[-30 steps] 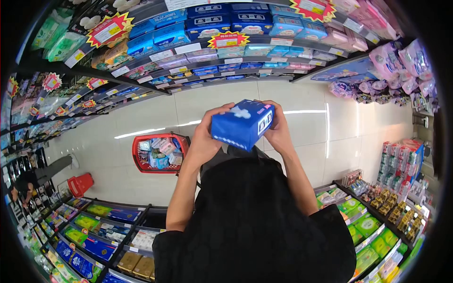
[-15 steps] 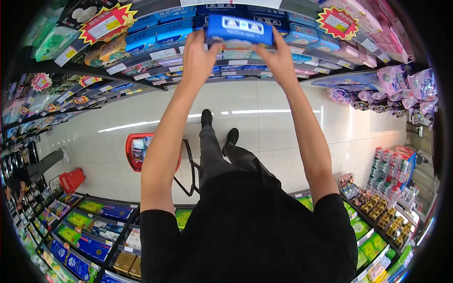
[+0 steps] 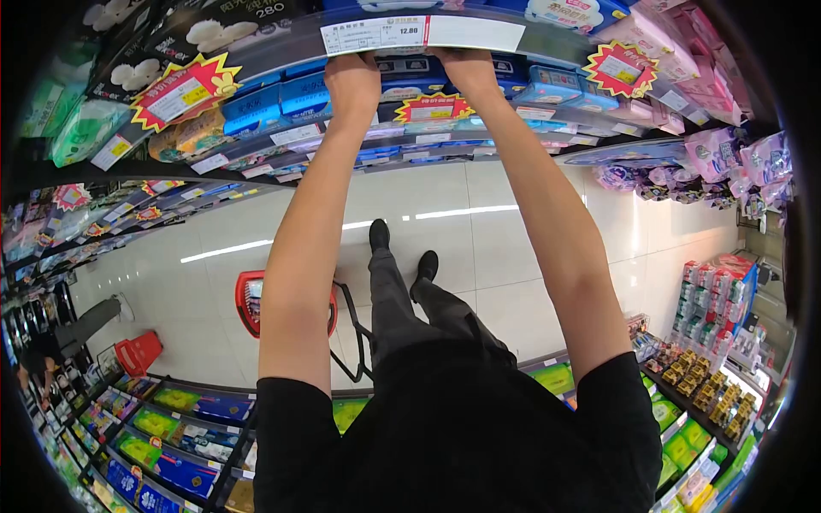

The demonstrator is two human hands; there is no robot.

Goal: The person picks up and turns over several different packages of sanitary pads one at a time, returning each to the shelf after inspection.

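Observation:
Both my arms reach up to the shelf in front of me. My left hand (image 3: 353, 84) goes in under the shelf edge with the white price label (image 3: 376, 36), and its fingers are hidden there. My right hand (image 3: 466, 73) reaches in beneath the same edge, with its fingers out of sight too. Between the hands lie dark blue packs (image 3: 406, 75). Below them a red and yellow star-shaped price tag (image 3: 434, 109) hangs on the shelf front. Whether either hand holds a pack cannot be seen.
A red basket (image 3: 242, 305) on a black-framed cart stands on the floor left of my legs. Farther left are another red basket (image 3: 138, 352) and a person (image 3: 85, 329). Pink packs (image 3: 711, 152) hang at right. Shelves with green packs (image 3: 556, 378) stand behind me.
The blue pack that both hands held in front of the shelf is no longer visible there. Both hands have moved up and in beneath the shelf edge, and the star-shaped tag below them is now uncovered.

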